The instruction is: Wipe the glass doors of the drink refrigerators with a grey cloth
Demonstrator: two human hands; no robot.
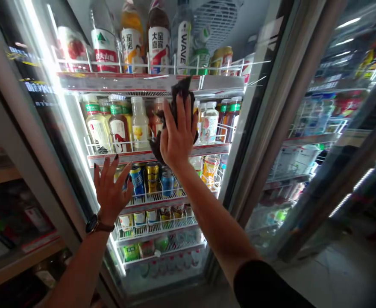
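Note:
A dark cloth (175, 105) lies bunched under my right hand (177, 139), which presses it flat against the glass door of a lit drinks fridge. My fingers point upward over the cloth, and its loose edges stick out around them. Lower and to the left is my left hand (113, 184), open with fingers spread, at the glass; whether it touches the pane I cannot tell. A watch (93, 224) with a brown strap is on my left wrist. Behind the glass, wire-fronted shelves hold bottles (139, 122) and cans (152, 177).
A metal door frame (279, 111) runs down the right of the glass, with another stocked fridge (309, 145) beyond it. To the left stands a wooden shelf (2, 175) with packaged goods. Tiled floor (322, 273) shows at lower right.

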